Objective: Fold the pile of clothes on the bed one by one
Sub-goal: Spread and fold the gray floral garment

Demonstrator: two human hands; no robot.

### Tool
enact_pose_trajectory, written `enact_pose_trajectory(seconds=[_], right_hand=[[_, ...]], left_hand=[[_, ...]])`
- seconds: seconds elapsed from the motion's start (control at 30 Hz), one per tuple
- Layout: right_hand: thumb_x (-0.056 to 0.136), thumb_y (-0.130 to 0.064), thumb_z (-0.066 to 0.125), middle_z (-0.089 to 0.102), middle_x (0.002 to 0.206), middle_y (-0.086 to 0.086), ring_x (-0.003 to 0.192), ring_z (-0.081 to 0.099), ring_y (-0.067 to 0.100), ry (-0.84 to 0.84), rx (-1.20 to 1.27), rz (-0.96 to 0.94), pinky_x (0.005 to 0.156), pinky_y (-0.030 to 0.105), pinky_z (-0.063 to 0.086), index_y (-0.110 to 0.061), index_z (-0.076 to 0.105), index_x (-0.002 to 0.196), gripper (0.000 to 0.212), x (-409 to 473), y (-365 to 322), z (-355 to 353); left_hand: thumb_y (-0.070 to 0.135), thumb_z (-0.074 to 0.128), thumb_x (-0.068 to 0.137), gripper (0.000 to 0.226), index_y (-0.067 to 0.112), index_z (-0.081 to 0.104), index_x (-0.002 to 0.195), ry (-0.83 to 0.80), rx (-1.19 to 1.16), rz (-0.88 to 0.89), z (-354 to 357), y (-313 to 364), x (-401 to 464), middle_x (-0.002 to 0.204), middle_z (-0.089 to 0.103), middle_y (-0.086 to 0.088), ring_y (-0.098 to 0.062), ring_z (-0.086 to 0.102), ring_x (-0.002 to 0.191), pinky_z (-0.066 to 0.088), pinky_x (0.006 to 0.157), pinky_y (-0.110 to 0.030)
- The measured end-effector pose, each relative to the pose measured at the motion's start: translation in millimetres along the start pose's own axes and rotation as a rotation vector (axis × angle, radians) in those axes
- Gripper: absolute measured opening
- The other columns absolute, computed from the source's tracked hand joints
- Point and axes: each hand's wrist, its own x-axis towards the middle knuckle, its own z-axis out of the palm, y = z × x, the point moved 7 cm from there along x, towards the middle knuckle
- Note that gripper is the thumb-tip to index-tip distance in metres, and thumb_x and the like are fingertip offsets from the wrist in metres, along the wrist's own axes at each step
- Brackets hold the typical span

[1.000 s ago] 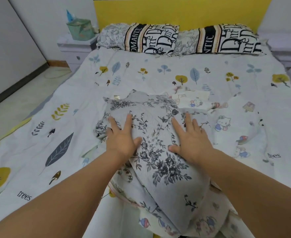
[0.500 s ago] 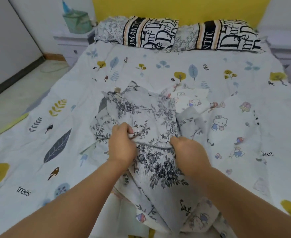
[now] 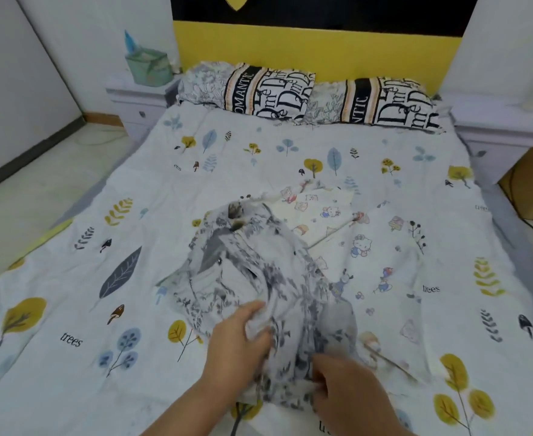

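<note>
Your left hand [image 3: 236,344] has its fingers curled round a bunch of the crumpled grey-and-white floral cotton garment [image 3: 258,297], gripping a fold near its lower left part. Your right hand [image 3: 350,388] is on the garment's near end w/ fingers bent into the fabric, pinching it by the look of it, tho the pic's blurry there so the exact hold isn't clear. Both forearms come in from the bed's foot edge.

The floral garment sits roughly mid-bed, a bit nearer the foot edge than the headboard end, rumpled and partly lifted in a heap; there's a dark opening w/ what looks like a small button on its far-left side.

Right behind it, touching/partly under it toward the right side of the bed, lies a cream cartoon-print cotton garment [image 3: 318,212], flatter, spreading out toward the right edge. Hard to tell where that one ends, bc its print blends w/ the white leaf-and-tree patterned bedsheet [image 3: 70,303] under everything.

At the head end, two pillows in black-and-white lettered cases [image 3: 309,96] lie side by side against the yellow headboard [image 3: 321,48]. Off the bed's far-left corner there's a white nightstand [image 3: 133,96] w/ a mint-green fabric box [image 3: 147,66] on top.
</note>
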Motion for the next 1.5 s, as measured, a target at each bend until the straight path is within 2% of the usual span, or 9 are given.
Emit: enact_pose_trajectory(seconds=[0.1, 0.3, 0.37, 0.5, 0.67, 0.87, 1.2, 1.33, 1.5], right_hand=[[0.095, -0.027, 0.037, 0.048, 0.115, 0.014, 0.115, 0.051, 0.020, -0.266, -0.087, 0.093, 0.092, 0.026, 0.040, -0.013, 0.051, 0.118, 0.031, -7, 11, 30], [0.095, -0.010, 0.049, 0.057, 0.086, 0.021, 0.089, 0.054, 0.035, 0.003, 0.105, 0.512, 0.090, 0.042, 0.042, -0.003, 0.056, 0.078, 0.020, -15, 64, 44], [0.098, -0.016, 0.043, 0.062, 0.105, 0.019, 0.109, 0.055, 0.032, -0.225, 0.039, 0.369, 0.093, 0.034, 0.040, -0.008, 0.060, 0.098, 0.019, -23, 64, 62], [0.091, -0.036, 0.049, 0.044, 0.080, -0.008, 0.117, 0.052, 0.020, -0.598, -0.094, 0.005, 0.095, 0.026, 0.039, -0.023, 0.057, 0.114, 0.027, -40, 36, 77], [0.087, -0.027, 0.047, 0.058, 0.100, -0.011, 0.092, 0.054, 0.010, -0.177, -0.016, 0.128, 0.074, 0.018, 0.041, -0.030, 0.058, 0.102, 0.019, 10, 20, 19], [0.094, -0.013, 0.042, 0.056, 0.117, 0.008, 0.100, 0.053, 0.020, 0.270, 0.041, 0.022, 0.080, 0.030, 0.042, -0.015, 0.053, 0.124, 0.031, 104, -2, -28], [0.094, -0.015, 0.050, -0.002, 0.158, 0.004, 0.145, -0.005, 0.025, -0.068, -0.233, -0.021, 0.114, 0.050, 0.013, -0.014, 0.011, 0.149, 0.068, 225, -22, 6], [0.083, -0.004, 0.057, 0.048, 0.098, 0.010, 0.107, 0.045, 0.030, 0.142, -0.090, -0.075, 0.077, 0.036, 0.037, -0.010, 0.047, 0.093, 0.015, 212, -22, 1], [0.089, -0.018, 0.059, 0.053, 0.067, 0.001, 0.060, 0.047, 0.015, 0.247, 0.066, -0.099, 0.050, 0.028, 0.028, -0.016, 0.044, 0.087, 0.016, 173, -10, -19]], left_hand=[[0.025, 0.064, 0.078, 0.042, 0.040, 0.058, 0.116, -0.222, 0.141, 0.033, 16, -13, -40, 0.104, 0.057, 0.024, 0.003, 0.056, 0.101, 0.032, 0.072, 0.005], [0.047, 0.060, 0.080, 0.032, 0.044, 0.044, 0.108, -0.510, 0.255, -0.067, 46, -59, -80, 0.106, 0.057, 0.013, -0.001, 0.055, 0.087, 0.033, 0.068, 0.004], [0.052, 0.066, 0.077, 0.038, 0.041, 0.043, 0.105, -0.553, 0.253, -0.098, 44, -73, -73, 0.105, 0.057, 0.011, -0.004, 0.056, 0.085, 0.039, 0.070, -0.002], [0.053, 0.058, 0.084, 0.034, 0.025, 0.052, 0.102, -0.366, 0.257, -0.060, 22, -81, -40, 0.094, 0.058, 0.005, -0.006, 0.055, 0.079, 0.043, 0.071, -0.019], [0.038, 0.047, 0.094, 0.019, 0.020, 0.051, 0.095, 0.027, 0.190, -0.073, -22, -99, 5, 0.096, 0.057, -0.004, -0.016, 0.055, 0.082, 0.041, 0.071, -0.030], [0.003, 0.050, 0.086, 0.052, 0.009, 0.039, 0.136, -0.011, 0.321, -0.210, -36, -143, 46, 0.139, 0.040, -0.016, -0.030, 0.041, 0.125, 0.034, 0.102, -0.035], [0.001, 0.063, 0.071, 0.045, 0.010, 0.040, 0.109, -0.271, 0.178, -0.211, -22, -172, 76, 0.091, 0.051, -0.006, -0.021, 0.053, 0.075, 0.049, 0.060, -0.034], [0.024, 0.074, 0.073, 0.061, 0.015, 0.039, 0.122, -0.243, 0.306, -0.211, -34, -191, 71, 0.118, 0.050, -0.005, -0.024, 0.053, 0.104, 0.046, 0.092, -0.039], [0.032, 0.085, 0.061, 0.098, 0.024, 0.023, 0.137, -0.408, 0.422, -0.301, -49, -205, 45, 0.128, 0.054, -0.004, -0.024, 0.053, 0.113, 0.042, 0.098, -0.035]])
